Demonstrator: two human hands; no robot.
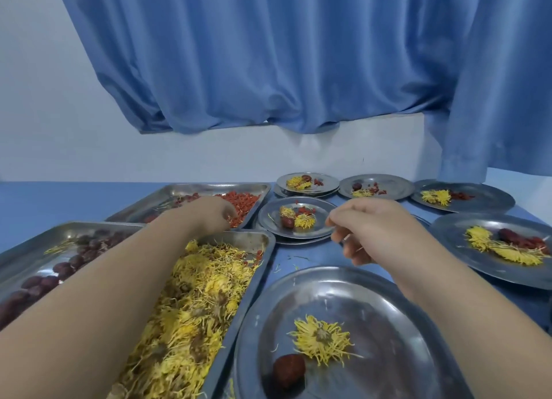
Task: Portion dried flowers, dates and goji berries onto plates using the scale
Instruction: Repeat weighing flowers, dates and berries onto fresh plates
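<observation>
My left hand (209,214) reaches across the flower tray into the far tray of red goji berries (243,200), fingers curled down among the berries. My right hand (367,226) hovers over the blue table with its fingers loosely curled; I see nothing between them. Directly in front of me a round steel plate (388,324) carries one yellow dried flower (322,337) and one dark red date (289,370). A long tray of yellow dried flowers (197,303) lies under my left forearm. A tray of dates (44,279) sits at the left. No scale is visible.
Several filled steel plates stand around: a stacked one in the middle (322,231), three along the back (328,179) (397,186) (490,200), and one at the right (448,234). A blue curtain hangs behind the table. Stray petals lie on the table.
</observation>
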